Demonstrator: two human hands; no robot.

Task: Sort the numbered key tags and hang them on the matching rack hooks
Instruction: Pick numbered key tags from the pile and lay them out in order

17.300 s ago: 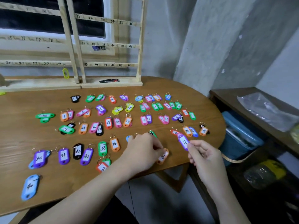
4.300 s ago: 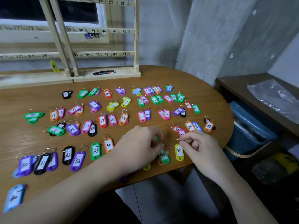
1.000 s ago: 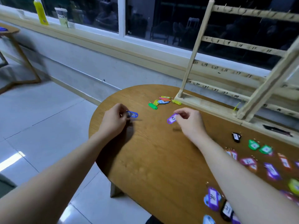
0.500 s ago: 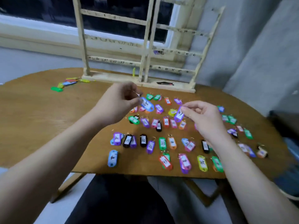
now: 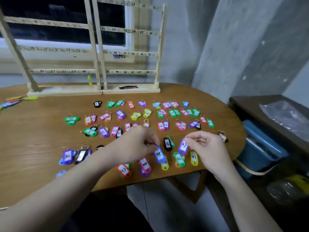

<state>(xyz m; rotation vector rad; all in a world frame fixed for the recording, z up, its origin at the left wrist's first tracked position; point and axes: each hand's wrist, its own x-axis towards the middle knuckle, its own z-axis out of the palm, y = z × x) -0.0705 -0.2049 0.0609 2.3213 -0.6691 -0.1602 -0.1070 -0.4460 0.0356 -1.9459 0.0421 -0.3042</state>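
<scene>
1. Far left edge of the wooden bench (image 5: 33,141): small loose pile of tags (image 5: 15,101), apart from the sorted rows.
2. Back of bench: two wooden racks (image 5: 93,52) side by side, rails hand-numbered up to the 40s. One yellow tag (image 5: 89,80) hangs on the lowest rail of the left rack, near 24. Black marker (image 5: 128,87) lies on the right rack's base.
3. Mid bench: key tags (image 5: 120,113) laid out in rows by number, low numbers at the back, many stacked in pairs.
4. Near-left row: purple tag 30 (image 5: 67,156) lying on a blue one, a black tag just beside it.
5. Left hand (image 5: 135,144): fingers curled, thumb and forefinger pinching the ring of the blue tag 45 (image 5: 159,154); tag tilts down over the front row, between tag 44 (image 5: 145,164) and green tag 46 (image 5: 179,159).
6. Black tag 36 (image 5: 167,144) lies flat between the two hands.
7. Right hand (image 5: 207,148): fingers curled, pinching the top of the purple tag 47 (image 5: 183,146), held just above the bench beside yellow tag 47 (image 5: 194,158).
8. Right of bench: dark side shelf (image 5: 244,104) with a plastic bag (image 5: 284,114) on it, blue bin (image 5: 260,148) below.
</scene>
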